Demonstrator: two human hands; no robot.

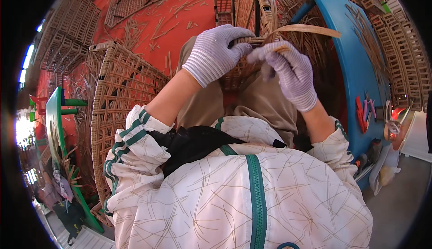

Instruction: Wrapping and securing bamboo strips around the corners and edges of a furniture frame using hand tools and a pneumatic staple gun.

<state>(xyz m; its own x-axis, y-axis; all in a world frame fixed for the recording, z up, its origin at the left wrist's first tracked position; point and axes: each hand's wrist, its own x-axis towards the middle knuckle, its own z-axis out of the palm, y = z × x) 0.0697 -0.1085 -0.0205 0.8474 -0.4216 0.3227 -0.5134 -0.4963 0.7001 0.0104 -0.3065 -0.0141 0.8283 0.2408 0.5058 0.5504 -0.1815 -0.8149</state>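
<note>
Being gripped by the left hand [213, 51], fingers nearly closed, is the wicker frame [245, 7]; the right hand [291, 71] is curled beside a flat strip [311, 29], its hold cannot be told.

A woven piece [245, 6] stands before the person [211, 181], the left hand [215, 49] at its near edge, the right hand [291, 71] just right of that. Left of the person stands a woven frame [117, 100], with a panel [135, 1] beyond it on the floor [198, 19]. To the right, a table [355, 87] bears strips [366, 37] and tools [361, 114].
</note>
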